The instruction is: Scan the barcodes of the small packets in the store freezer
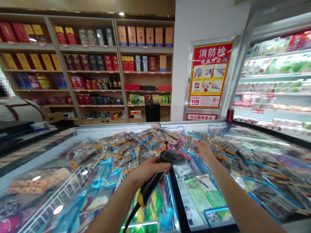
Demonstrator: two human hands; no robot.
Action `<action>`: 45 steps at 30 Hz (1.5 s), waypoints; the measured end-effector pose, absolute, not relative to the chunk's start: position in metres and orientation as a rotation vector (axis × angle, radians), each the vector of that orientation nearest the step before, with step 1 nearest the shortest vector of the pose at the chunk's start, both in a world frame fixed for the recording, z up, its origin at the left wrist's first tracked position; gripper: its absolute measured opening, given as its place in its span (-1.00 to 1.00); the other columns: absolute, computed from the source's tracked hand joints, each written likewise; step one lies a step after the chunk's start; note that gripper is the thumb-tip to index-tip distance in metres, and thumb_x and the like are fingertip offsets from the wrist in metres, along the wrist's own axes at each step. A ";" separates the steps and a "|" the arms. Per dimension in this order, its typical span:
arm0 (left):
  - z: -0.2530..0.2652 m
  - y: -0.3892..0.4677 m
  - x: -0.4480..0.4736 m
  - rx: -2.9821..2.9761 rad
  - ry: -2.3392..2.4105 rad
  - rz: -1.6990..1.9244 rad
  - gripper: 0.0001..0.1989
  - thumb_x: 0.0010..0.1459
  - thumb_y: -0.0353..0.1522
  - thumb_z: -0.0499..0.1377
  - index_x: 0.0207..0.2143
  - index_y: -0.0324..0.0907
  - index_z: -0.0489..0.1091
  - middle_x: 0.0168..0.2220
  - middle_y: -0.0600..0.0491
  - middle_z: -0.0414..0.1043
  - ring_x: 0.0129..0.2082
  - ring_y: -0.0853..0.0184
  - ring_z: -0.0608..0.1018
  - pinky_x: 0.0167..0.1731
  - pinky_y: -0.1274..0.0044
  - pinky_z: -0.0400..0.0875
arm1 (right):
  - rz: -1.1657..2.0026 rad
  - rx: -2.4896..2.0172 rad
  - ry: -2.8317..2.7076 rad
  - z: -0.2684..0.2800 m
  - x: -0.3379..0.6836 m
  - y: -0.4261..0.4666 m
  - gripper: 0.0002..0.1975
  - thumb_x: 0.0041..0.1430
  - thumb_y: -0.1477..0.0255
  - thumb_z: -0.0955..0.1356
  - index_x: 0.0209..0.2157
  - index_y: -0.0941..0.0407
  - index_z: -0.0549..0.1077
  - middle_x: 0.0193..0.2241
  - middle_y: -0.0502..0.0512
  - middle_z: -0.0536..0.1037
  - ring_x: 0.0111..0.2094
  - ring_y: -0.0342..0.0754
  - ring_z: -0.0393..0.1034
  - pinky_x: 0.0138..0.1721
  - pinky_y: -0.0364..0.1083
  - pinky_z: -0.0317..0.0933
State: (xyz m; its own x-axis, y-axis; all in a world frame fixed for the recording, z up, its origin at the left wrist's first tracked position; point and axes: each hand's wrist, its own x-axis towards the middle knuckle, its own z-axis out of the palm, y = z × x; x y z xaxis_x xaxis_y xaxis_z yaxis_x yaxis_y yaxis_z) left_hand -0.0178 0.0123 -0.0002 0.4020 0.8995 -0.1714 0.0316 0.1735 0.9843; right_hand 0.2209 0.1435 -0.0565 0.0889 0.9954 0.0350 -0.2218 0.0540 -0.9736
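Shop freezer sits beneath the scanner — black, yellow-trimmed.

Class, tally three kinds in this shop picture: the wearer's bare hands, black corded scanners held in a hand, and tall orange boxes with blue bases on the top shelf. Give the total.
Bare left hand and bare right hand: 2
Held black corded scanner with yellow trim: 1
Tall orange boxes with blue bases: 6
Total: 9
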 end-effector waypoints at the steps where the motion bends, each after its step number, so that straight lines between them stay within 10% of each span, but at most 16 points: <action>1: -0.001 0.012 -0.018 1.246 0.975 0.781 -0.59 -0.25 -0.16 0.27 -0.41 -0.27 0.33 -0.51 0.11 0.36 -0.68 0.49 0.40 -0.66 0.63 0.25 | 1.206 -1.050 -0.996 -0.055 0.220 0.142 -0.79 -0.15 0.40 0.33 -0.36 0.08 0.37 -0.63 -0.09 0.50 -0.64 -0.14 0.35 -0.63 -0.19 0.18; 45: 0.008 0.006 -0.028 1.322 1.082 0.757 -0.60 -0.22 -0.16 0.26 -0.38 -0.28 0.35 -0.46 0.08 0.36 -0.62 0.47 0.41 -0.59 0.60 0.21 | 1.206 -1.019 -0.956 -0.049 0.222 0.139 -0.81 -0.15 0.43 0.33 -0.37 0.08 0.38 -0.55 -0.02 0.54 -0.53 -0.08 0.42 -0.58 -0.17 0.24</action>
